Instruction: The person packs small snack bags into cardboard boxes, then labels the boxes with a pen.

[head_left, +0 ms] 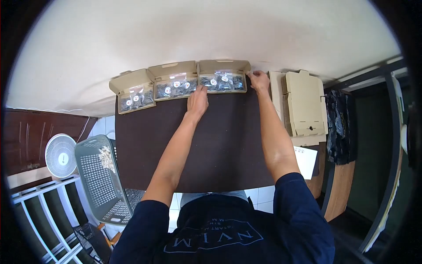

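Observation:
Three open cardboard boxes stand side by side along the back edge of the dark table: a left box (132, 109), a middle box (176, 96) and a right box (226, 92). Each holds clear plastic packets (176, 89) of small dark pieces with round white stickers. My left hand (198, 103) has its fingers closed at the right box's front left corner, beside the middle box. At the right box's other end, my right hand (259, 82) pinches its side near the raised lid. The fingertips of both hands are partly hidden.
Flattened cardboard boxes (305, 103) are stacked at the table's right, with a white paper (305, 161) below them. Black plastic (338, 127) hangs farther right. A grey-green basket (97, 176) and a white fan (61, 155) stand left of the table (220, 145). The wall is right behind the boxes.

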`<state>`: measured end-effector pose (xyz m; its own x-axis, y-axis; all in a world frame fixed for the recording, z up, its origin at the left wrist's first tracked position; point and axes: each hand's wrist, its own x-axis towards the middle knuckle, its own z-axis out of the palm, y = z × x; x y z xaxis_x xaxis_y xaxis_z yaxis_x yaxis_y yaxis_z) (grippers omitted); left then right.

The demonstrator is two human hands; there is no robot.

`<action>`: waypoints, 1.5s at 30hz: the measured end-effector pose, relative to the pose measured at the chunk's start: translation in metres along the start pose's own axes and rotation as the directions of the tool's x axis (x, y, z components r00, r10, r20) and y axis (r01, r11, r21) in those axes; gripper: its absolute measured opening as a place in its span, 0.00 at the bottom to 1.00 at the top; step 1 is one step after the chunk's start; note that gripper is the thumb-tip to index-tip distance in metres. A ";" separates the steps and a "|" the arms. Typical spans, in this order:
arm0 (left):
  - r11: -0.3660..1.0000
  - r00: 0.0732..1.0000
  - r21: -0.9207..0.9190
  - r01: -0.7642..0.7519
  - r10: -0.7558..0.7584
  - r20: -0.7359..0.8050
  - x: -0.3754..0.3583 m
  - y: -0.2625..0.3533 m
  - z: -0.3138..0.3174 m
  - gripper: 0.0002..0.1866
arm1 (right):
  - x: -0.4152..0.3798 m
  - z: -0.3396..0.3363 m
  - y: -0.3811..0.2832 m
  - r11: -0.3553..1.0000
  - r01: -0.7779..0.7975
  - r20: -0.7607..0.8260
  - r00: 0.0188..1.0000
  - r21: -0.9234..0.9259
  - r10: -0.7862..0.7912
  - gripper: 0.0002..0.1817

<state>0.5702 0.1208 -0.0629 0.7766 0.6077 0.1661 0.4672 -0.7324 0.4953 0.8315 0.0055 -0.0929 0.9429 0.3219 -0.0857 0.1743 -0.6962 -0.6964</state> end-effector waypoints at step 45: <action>0.713 0.826 -0.599 0.364 -0.544 -0.146 -0.269 0.019 -0.088 0.14 | -0.303 -0.099 0.040 0.981 0.111 0.431 0.886 0.159 -0.170 0.21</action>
<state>0.3335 -0.0296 -0.0232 0.3262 0.9453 -0.0078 0.3628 -0.1176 0.9244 0.5812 -0.1836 -0.0245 0.6833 0.6804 -0.2648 0.2308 -0.5453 -0.8058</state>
